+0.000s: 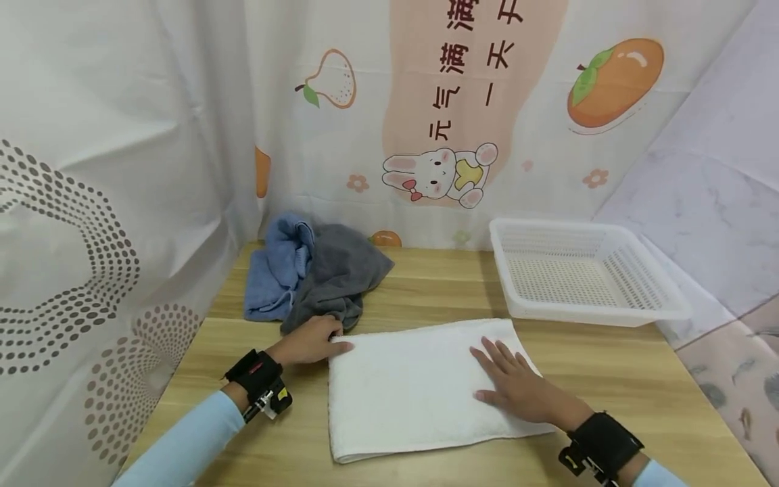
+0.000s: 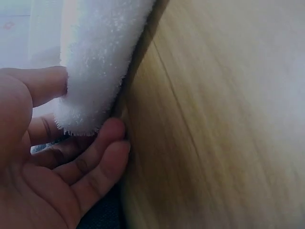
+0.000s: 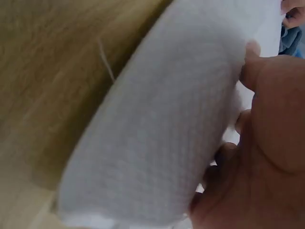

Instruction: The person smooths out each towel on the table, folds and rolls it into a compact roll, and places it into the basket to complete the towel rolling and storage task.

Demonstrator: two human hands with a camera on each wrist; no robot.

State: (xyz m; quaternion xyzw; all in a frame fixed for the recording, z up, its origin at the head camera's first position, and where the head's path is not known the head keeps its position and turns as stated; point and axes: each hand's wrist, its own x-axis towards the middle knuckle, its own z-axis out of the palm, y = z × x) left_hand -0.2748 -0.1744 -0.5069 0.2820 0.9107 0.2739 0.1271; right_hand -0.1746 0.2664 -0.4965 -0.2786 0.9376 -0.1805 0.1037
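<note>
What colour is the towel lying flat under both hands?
White; the towel shows best in the head view.

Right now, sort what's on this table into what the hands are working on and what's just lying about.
In hand:
folded white terry towel, pinched at its corner by the left hand and pressed flat by the right hand.

Lying about:
crumpled blue cloth
crumpled grey cloth
white perforated plastic basket
light wooden table
</note>
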